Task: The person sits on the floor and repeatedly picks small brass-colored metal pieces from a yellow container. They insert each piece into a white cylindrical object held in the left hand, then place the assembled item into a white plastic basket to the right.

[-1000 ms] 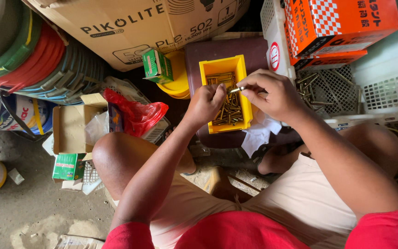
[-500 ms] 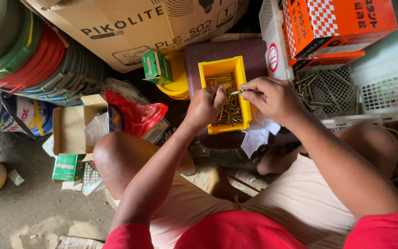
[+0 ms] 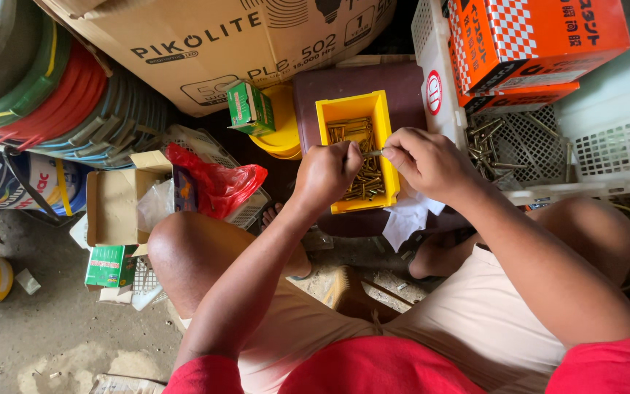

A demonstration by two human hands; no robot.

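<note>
Hands meet above the yellow bin (image 3: 338, 109) of brass screws (image 3: 364, 179), left hand (image 3: 327, 174) and right hand (image 3: 426, 162) both pinching one small screw (image 3: 372, 153) between fingertips, white crate (image 3: 607, 146) at three o'clock.

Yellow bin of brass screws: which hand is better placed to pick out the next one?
Left, probably. The left hand hovers directly over the yellow bin and its brass screws. The right hand sits at the bin's right edge, fingertips pinching a small screw between both hands.
</note>
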